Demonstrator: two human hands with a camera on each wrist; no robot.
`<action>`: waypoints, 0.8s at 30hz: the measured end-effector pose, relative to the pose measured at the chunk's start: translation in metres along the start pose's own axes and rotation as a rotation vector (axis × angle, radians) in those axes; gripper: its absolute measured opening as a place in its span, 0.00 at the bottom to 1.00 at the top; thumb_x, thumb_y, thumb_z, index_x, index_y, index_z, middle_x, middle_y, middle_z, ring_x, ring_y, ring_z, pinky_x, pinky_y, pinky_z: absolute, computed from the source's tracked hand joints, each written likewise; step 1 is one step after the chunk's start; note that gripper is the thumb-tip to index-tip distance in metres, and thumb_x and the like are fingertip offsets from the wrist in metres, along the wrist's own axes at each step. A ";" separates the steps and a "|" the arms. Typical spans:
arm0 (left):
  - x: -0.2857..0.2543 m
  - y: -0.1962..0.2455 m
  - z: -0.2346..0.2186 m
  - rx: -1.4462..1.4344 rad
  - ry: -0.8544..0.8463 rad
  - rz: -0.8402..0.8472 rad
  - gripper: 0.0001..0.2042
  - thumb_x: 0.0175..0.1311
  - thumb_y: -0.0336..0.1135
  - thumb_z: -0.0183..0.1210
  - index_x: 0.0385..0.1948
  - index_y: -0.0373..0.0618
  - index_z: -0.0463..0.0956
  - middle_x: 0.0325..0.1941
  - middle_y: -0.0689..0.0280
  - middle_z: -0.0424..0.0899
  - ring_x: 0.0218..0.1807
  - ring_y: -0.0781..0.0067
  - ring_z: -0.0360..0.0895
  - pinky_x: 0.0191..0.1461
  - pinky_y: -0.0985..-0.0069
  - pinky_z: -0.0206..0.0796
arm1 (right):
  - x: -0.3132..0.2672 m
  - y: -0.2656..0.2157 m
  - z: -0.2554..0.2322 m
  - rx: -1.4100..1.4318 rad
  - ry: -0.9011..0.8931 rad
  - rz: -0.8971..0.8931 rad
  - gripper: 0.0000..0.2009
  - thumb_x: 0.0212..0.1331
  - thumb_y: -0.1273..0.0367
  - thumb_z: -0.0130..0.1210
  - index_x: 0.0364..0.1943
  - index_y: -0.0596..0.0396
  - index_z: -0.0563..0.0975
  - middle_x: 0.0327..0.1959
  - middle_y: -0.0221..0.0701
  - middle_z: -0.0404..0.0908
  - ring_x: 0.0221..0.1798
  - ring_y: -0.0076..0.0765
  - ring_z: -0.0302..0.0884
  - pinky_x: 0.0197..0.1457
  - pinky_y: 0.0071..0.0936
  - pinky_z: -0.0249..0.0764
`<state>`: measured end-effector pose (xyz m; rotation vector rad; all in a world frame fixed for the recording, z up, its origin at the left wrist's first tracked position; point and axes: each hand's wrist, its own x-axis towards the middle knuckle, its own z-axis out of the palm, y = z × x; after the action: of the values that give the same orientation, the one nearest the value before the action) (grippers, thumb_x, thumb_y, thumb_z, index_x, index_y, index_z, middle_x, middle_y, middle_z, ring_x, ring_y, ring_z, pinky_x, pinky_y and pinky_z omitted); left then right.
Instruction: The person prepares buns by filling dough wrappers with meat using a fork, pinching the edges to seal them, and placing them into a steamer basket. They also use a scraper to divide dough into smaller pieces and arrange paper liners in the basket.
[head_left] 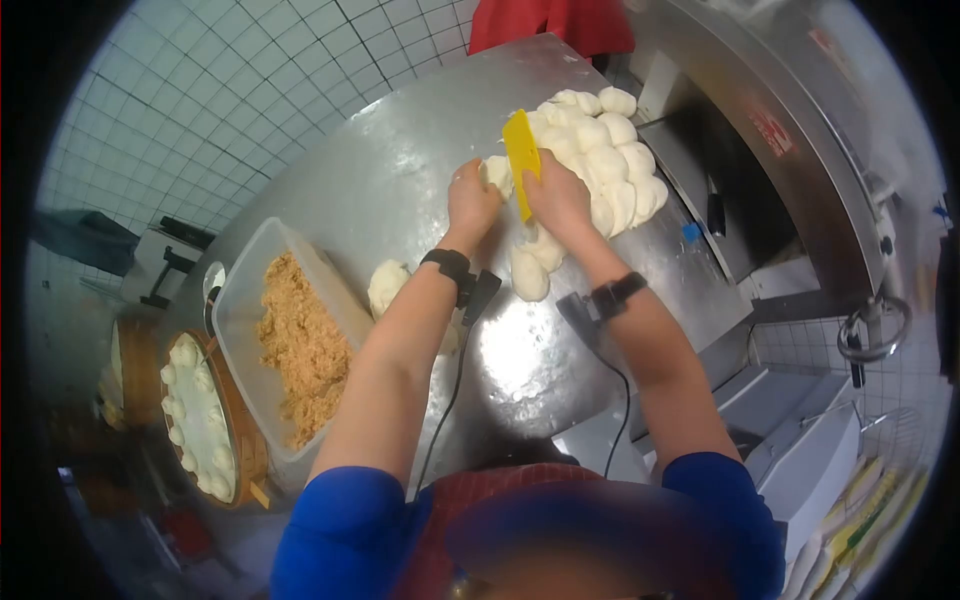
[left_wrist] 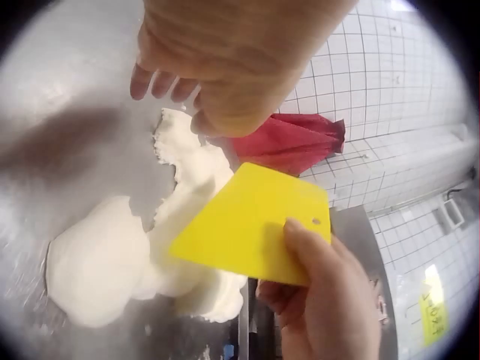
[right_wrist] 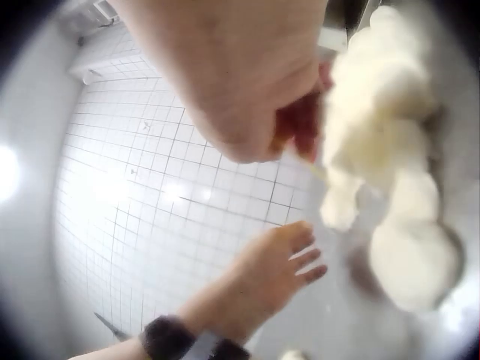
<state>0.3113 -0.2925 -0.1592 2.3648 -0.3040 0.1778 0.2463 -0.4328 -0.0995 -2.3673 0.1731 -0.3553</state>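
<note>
My right hand grips a yellow dough scraper, its thumb lying on the blade's flat face in the left wrist view. The scraper is tilted and overlaps the edge of a mass of soft white dough pieces on the steel table. To the left of it, my left hand hovers beside a small end of dough, fingers spread and loosely bent, holding nothing. Nearer the body lies a rounded dough lump, also seen large in the left wrist view. In the right wrist view, the right fingers are mostly hidden.
On the left, a clear plastic tub holds orange-brown filling, with a round wooden steamer of small white buns beside it. Another dough lump lies by the tub. A red cloth is at the far edge; steel equipment borders the right.
</note>
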 end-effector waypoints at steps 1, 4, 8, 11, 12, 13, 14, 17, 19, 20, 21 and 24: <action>0.004 -0.002 0.003 -0.004 0.003 -0.010 0.25 0.53 0.34 0.54 0.55 0.35 0.66 0.55 0.44 0.71 0.59 0.45 0.67 0.63 0.62 0.59 | 0.008 0.000 0.006 -0.018 -0.019 -0.001 0.13 0.58 0.65 0.48 0.42 0.58 0.71 0.32 0.47 0.80 0.37 0.55 0.78 0.43 0.46 0.72; 0.016 -0.005 0.015 -0.009 0.019 0.025 0.24 0.53 0.29 0.51 0.55 0.35 0.66 0.57 0.46 0.70 0.59 0.47 0.66 0.64 0.61 0.58 | 0.027 -0.001 0.019 -0.132 -0.116 0.048 0.12 0.57 0.66 0.48 0.40 0.59 0.71 0.31 0.46 0.81 0.36 0.55 0.79 0.42 0.46 0.72; 0.031 -0.008 0.023 -0.029 -0.083 0.014 0.25 0.52 0.30 0.52 0.56 0.35 0.66 0.57 0.46 0.70 0.61 0.46 0.64 0.64 0.61 0.58 | 0.031 -0.008 0.019 -0.217 -0.191 0.075 0.11 0.56 0.67 0.49 0.39 0.60 0.70 0.30 0.47 0.81 0.36 0.55 0.79 0.41 0.46 0.73; 0.032 -0.006 0.021 0.001 -0.165 0.005 0.25 0.51 0.32 0.53 0.55 0.36 0.67 0.57 0.47 0.71 0.60 0.47 0.65 0.62 0.61 0.59 | 0.032 -0.009 0.024 -0.314 -0.294 0.099 0.11 0.58 0.66 0.43 0.40 0.58 0.71 0.32 0.45 0.81 0.38 0.53 0.79 0.44 0.46 0.71; 0.034 -0.003 0.019 0.027 -0.174 0.024 0.25 0.51 0.32 0.54 0.54 0.36 0.68 0.55 0.48 0.72 0.58 0.47 0.66 0.61 0.61 0.60 | 0.038 -0.007 0.027 -0.313 -0.271 0.100 0.11 0.57 0.67 0.46 0.39 0.59 0.71 0.32 0.46 0.81 0.38 0.54 0.79 0.43 0.45 0.72; 0.036 0.000 0.016 0.026 -0.168 0.021 0.25 0.51 0.32 0.54 0.54 0.36 0.68 0.55 0.48 0.72 0.58 0.47 0.66 0.61 0.61 0.60 | 0.045 -0.006 0.030 -0.310 -0.245 0.101 0.11 0.55 0.67 0.48 0.39 0.61 0.72 0.32 0.48 0.81 0.38 0.54 0.80 0.43 0.44 0.73; 0.034 0.002 0.014 0.093 -0.179 0.017 0.23 0.50 0.32 0.54 0.51 0.37 0.70 0.51 0.49 0.73 0.56 0.48 0.68 0.60 0.61 0.61 | 0.053 -0.004 0.033 -0.310 -0.248 0.097 0.11 0.55 0.67 0.48 0.39 0.61 0.72 0.32 0.48 0.81 0.38 0.54 0.80 0.43 0.44 0.73; 0.030 0.006 0.017 0.147 -0.152 -0.010 0.19 0.49 0.32 0.56 0.45 0.38 0.72 0.45 0.51 0.76 0.51 0.50 0.70 0.57 0.62 0.63 | 0.079 0.007 0.039 -0.290 -0.187 0.094 0.12 0.54 0.68 0.48 0.40 0.60 0.72 0.35 0.48 0.81 0.41 0.53 0.79 0.44 0.42 0.73; 0.024 0.005 0.014 0.141 -0.119 -0.032 0.17 0.48 0.32 0.56 0.42 0.38 0.74 0.42 0.51 0.76 0.48 0.50 0.72 0.55 0.63 0.64 | 0.082 0.014 0.039 -0.229 -0.212 0.099 0.13 0.54 0.68 0.47 0.41 0.59 0.74 0.37 0.49 0.80 0.43 0.53 0.78 0.47 0.42 0.72; 0.019 0.004 0.011 0.074 -0.125 -0.066 0.16 0.47 0.31 0.57 0.40 0.38 0.74 0.43 0.50 0.76 0.49 0.50 0.72 0.54 0.63 0.64 | 0.075 0.021 0.038 -0.228 -0.216 0.101 0.13 0.54 0.68 0.47 0.41 0.59 0.74 0.37 0.49 0.80 0.43 0.53 0.78 0.47 0.42 0.72; 0.017 0.004 0.007 0.005 -0.126 -0.098 0.15 0.45 0.30 0.57 0.38 0.38 0.75 0.43 0.50 0.75 0.49 0.50 0.72 0.53 0.63 0.65 | 0.066 0.029 0.037 -0.156 -0.233 0.049 0.13 0.54 0.68 0.46 0.42 0.59 0.74 0.36 0.48 0.81 0.39 0.49 0.80 0.43 0.40 0.74; 0.003 -0.011 0.005 -0.098 -0.019 -0.195 0.15 0.43 0.30 0.60 0.35 0.37 0.74 0.32 0.55 0.79 0.33 0.57 0.75 0.37 0.67 0.69 | 0.033 0.028 0.020 0.073 -0.401 0.134 0.13 0.55 0.69 0.46 0.42 0.60 0.74 0.33 0.45 0.81 0.30 0.41 0.80 0.36 0.35 0.75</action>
<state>0.3171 -0.2883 -0.1694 2.2831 -0.0874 0.0469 0.2832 -0.4475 -0.1257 -2.2864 0.1245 0.1756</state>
